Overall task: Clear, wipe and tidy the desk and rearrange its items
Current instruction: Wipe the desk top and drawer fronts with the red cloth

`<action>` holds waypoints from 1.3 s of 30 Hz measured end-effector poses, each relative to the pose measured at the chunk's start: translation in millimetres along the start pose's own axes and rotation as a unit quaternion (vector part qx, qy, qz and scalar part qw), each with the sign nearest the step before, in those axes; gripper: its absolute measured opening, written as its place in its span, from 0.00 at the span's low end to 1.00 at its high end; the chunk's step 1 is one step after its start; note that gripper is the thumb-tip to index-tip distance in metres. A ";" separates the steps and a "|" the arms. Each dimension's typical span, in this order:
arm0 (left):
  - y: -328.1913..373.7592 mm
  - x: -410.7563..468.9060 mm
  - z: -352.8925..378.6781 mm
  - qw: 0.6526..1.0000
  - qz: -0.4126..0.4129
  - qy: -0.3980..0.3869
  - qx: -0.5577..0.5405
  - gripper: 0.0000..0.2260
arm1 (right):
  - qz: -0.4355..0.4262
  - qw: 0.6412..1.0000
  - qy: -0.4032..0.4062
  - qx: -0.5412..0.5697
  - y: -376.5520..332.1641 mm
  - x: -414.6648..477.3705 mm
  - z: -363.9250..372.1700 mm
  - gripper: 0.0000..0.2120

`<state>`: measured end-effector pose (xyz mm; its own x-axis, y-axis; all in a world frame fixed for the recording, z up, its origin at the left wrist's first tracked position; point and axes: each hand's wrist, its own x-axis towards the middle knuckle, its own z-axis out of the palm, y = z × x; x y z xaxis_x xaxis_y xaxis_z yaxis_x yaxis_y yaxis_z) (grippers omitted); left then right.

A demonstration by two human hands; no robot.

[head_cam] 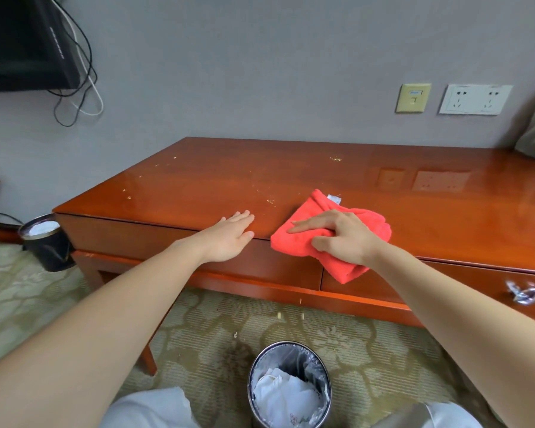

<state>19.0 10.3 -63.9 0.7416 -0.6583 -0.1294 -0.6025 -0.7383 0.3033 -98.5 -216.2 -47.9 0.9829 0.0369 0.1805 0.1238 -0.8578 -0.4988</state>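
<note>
red cloth (303, 244) lies bunched on the front edge of the desk (291, 177), near the middle of its length, with one corner hanging over the edge in front of the drawer face; a small white label shows at the cloth's far side. my right hand (343, 239) rests on top of the cloth and grips it: forefinger laid out straight along the fabric, the other fingers curled into it, thumb tucked against the overhanging part. my left hand (229, 239) is just left of the cloth at the same front edge, palm down, fingers straight and together, holding nothing; fingertips rest on the desk top, clear of the cloth. crumbs (335, 159) noted on the desk top: one cluster toward its back edge, more scattered over its left half and one patch just behind the cloth. desk surface is glossy reddish wood. metal drawer handle (524, 293) hangs on the desk's front at the right. lined waste bin (251, 375) stands on the patterned carpet (383, 359) before the desk, holding crumpled white paper. second bin (44, 242) sits at the desk's left end, tilted against it. wall sockets (473, 99) are above the desk's right part, a dark screen (22, 41) with trailing cables above and beyond its left end.
</note>
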 end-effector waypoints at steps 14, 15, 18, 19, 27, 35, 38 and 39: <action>8.0 26.9 1.2 0.994 0.001 0.082 0.067 0.30 | 0.178 0.968 0.066 -0.164 58.1 14.1 -21.0 0.29; 6.3 31.0 1.2 0.994 -0.007 0.080 0.078 0.33 | 0.198 0.962 0.071 -0.177 62.7 18.8 -21.8 0.28; -2.3 36.9 -2.8 0.993 -0.048 0.055 0.097 0.43 | 0.240 0.949 0.061 -0.194 68.6 36.1 -23.7 0.29; -6.7 37.5 -4.7 0.992 -0.058 0.046 0.098 0.46 | 0.248 0.948 0.055 -0.192 67.6 41.8 -22.8 0.29; -19.0 34.2 -6.1 0.993 -0.068 -0.010 0.092 0.50 | 0.191 0.966 0.034 -0.173 40.1 58.5 -3.1 0.25; -11.5 23.1 -3.7 0.993 -0.067 -0.010 0.093 0.40 | 0.069 0.989 0.007 -0.128 7.3 32.4 10.3 0.28; -10.5 10.3 -3.2 0.995 -0.055 -0.022 0.085 0.40 | 0.046 0.993 0.006 -0.112 -2.8 22.5 15.2 0.28; -10.4 5.7 -2.4 0.995 -0.048 -0.023 0.083 0.41 | 0.036 0.993 0.005 -0.112 -6.1 16.9 16.4 0.28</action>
<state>30.2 14.6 -65.6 0.7860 -0.5869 -0.1944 -0.5730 -0.8096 0.1274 -80.4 -201.9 -55.7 0.9864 -0.0330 0.1610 0.0187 -0.9506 -0.3098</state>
